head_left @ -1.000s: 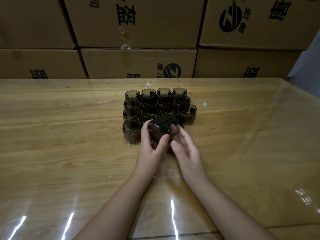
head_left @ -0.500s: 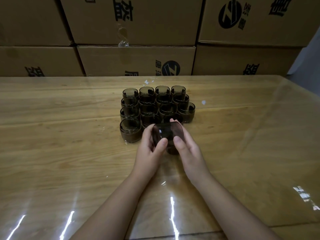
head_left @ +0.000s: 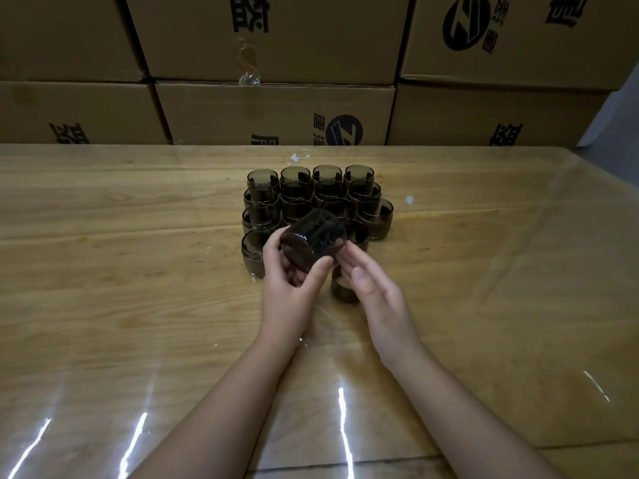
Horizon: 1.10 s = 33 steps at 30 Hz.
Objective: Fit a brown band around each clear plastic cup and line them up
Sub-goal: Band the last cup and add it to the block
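The left hand (head_left: 287, 288) grips a tilted cup (head_left: 313, 238). The right hand (head_left: 380, 299), fingers straight, lies just beside it, above a brown band (head_left: 340, 294).

L hand (head_left: 289, 283) curled in a grip, R hand (head_left: 377, 292) flat, fingers straight.

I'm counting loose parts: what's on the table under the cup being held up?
Below the tilted cup in the left hand, a brown band stands on the table. The right hand covers its right side, so whether anything sits in it cannot be seen.
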Motion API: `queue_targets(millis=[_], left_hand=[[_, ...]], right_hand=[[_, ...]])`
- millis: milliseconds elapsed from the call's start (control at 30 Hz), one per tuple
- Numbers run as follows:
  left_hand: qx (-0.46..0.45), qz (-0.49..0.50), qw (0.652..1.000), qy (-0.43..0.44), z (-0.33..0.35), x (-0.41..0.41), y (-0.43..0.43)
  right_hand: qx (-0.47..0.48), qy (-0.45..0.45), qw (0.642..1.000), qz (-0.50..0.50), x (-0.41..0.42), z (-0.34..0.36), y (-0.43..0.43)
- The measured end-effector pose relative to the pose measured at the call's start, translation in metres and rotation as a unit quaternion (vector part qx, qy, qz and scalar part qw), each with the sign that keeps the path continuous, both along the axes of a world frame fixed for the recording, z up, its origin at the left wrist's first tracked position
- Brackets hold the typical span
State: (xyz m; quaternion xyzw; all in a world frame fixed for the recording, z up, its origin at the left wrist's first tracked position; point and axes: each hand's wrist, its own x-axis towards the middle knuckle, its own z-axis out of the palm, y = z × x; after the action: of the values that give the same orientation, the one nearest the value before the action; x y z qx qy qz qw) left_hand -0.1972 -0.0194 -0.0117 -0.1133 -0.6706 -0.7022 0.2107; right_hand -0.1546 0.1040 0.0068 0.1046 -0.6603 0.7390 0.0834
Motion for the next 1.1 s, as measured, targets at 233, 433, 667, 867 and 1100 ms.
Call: queue_targets(millis=[233,433,667,867,1100], left_hand=[[-0.034,0.039,0.998,-0.041,-0.002,0.002,-0.003],[-0.076,-0.017,0.996,-0.031,-0.003,0.007,0.0],[-0.046,-0.03,0.998,-0.024,0.001,0.005,-0.003],[-0.045,-0.066,0.997,0.014,0.001,0.012,0.002],[-0.016,-0.007,0.999,0.033,0.003,0.008,0.002]], right_hand=[[0.0,0.029,0.999,-0.037,0.002,0.003,0.003],[0.02,0.056,0.998,-0.027,0.006,0.009,0.005],[0.026,0.044,0.999,-0.007,0.004,0.008,0.004],[-0.009,-0.004,1.0,0.012,-0.001,0.005,0.004],[-0.019,-0.031,0.998,0.047,0.0,0.0,-0.002]])
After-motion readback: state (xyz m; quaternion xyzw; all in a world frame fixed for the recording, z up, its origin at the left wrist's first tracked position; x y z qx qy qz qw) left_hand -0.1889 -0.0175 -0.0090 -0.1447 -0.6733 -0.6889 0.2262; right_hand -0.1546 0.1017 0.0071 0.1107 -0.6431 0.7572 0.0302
